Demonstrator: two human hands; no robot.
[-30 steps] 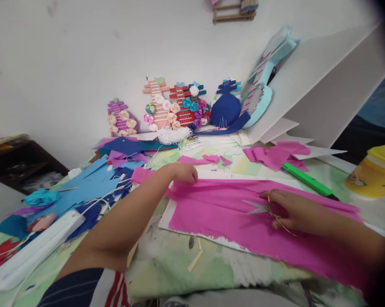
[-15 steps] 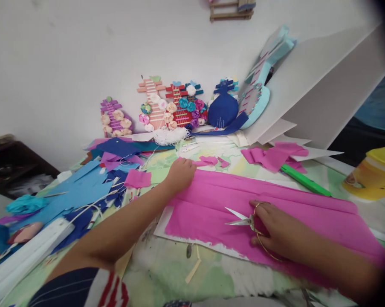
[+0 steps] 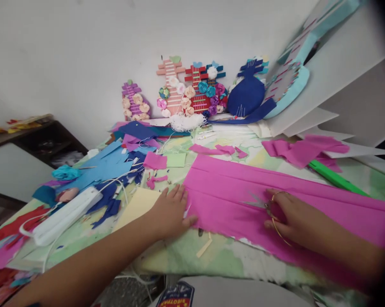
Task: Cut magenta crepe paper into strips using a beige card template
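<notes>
A long sheet of bright pink crepe paper (image 3: 224, 187) lies over white board, whose edge shows at the front. My left hand (image 3: 171, 213) rests at the sheet's left edge, fingers apart and thumb touching the paper. Over the sheet's middle, my right hand (image 3: 291, 217) holds a pair of scissors (image 3: 256, 200) with gold-coloured handles. The blades point left and stand apart, a little blurred. Beside the left hand lie a cream piece of paper (image 3: 137, 204) and small pink scraps (image 3: 156, 181).
At the back stand small decorated guitar shapes (image 3: 200, 89), a navy lute shape (image 3: 246, 94) and a large light-blue guitar (image 3: 294, 89). A green cutter (image 3: 336, 177) lies right beside pink scraps (image 3: 304, 149). A white power strip (image 3: 67, 217) and blue sheets (image 3: 102, 164) lie left.
My left hand has come off the sheet's far left corner, moved nearer and spread its fingers. The scissors stay in my right hand. The view has swung left and down.
</notes>
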